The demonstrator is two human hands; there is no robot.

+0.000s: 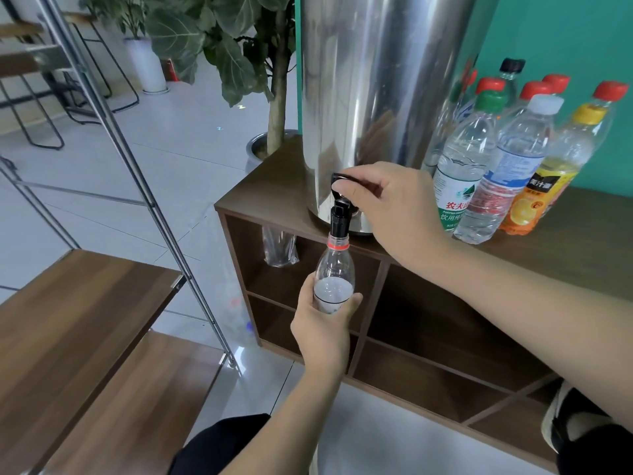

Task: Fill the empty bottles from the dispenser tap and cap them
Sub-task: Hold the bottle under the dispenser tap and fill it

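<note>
A tall steel dispenser [376, 80] stands on a brown wooden cabinet [582, 234]. Its black tap [340, 214] hangs over the cabinet's front edge. My right hand [394, 207] pinches the tap's black lever [342, 178]. Below it my left hand [322, 323] grips a clear, uncapped bottle [334, 272] with a red neck ring, its mouth right under the spout. Water stands partway up the bottle.
Several capped bottles stand right of the dispenser, among them a green-capped one [462, 166], a white-capped one [507, 173] and an orange juice bottle [548, 176]. A potted plant [239, 63] is behind the cabinet; a wooden shelf rack [85, 320] with steel rails is at left.
</note>
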